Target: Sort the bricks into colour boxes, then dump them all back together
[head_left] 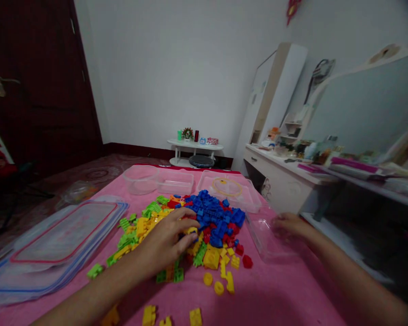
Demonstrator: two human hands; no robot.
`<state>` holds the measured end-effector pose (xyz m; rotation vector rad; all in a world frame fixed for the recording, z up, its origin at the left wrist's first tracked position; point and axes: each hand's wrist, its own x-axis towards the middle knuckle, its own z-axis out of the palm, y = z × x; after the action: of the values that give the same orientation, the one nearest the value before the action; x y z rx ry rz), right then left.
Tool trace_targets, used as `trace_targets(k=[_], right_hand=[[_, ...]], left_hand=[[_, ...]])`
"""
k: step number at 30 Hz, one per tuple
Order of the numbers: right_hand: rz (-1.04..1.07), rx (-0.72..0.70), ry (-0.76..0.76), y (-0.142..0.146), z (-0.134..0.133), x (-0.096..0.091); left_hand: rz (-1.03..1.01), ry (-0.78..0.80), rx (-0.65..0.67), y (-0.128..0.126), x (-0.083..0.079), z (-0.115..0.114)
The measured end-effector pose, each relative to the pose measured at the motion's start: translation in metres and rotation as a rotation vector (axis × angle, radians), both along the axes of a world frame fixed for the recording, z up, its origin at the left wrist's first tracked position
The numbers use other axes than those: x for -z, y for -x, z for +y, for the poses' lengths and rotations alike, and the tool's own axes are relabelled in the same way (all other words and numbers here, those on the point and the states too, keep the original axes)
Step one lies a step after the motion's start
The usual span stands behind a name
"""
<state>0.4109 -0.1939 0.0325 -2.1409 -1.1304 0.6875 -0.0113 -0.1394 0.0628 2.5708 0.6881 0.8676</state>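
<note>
A heap of plastic building blocks (204, 213) in blue, red, yellow and green lies on the pink cloth (258, 290). My left hand (172, 233) rests over the heap's middle, its fingers curled and thumb bent inward. A yellow building block (191, 233) with a bit of blue beside it shows between thumb and fingers. To the right, my right hand (289, 227) is closed on the far right side of a clear plastic container (268, 251); motion blurs its fingers. Loose yellow blocks (196, 317) are scattered near the front.
Stacked clear lids (64, 235) with blue and red rims lie at the left. Behind the heap stand a round clear tub (141, 179), a rectangular one (175, 182) and a wide one holding a yellowish ring (226, 186). A cluttered dressing table (285, 167) stands at right.
</note>
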Motion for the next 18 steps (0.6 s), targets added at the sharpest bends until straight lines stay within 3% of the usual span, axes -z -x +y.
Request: trace_targets(k=[3,7,12,15,18], right_hand=[[-0.257,-0.041,-0.018,0.000,0.016,0.003],[-0.677,-0.105,-0.257,0.010,0.039,-0.007],[-0.684,-0.229,-0.244,0.036,0.096,-0.019],[-0.642,-0.132,-0.211,0.036,0.136,-0.024],[-0.389,-0.049,-0.153,0.029,0.164,-0.024]], left_hand=[[-0.056,-0.012,-0.090,0.015,-0.006,0.019],[-0.118,0.009,-0.236,0.035,-0.004,0.058],[-0.117,0.108,-0.343,0.044,0.024,0.090],[-0.090,0.207,-0.337,0.045,0.039,0.091],[-0.076,0.276,-0.299,0.045,0.044,0.085]])
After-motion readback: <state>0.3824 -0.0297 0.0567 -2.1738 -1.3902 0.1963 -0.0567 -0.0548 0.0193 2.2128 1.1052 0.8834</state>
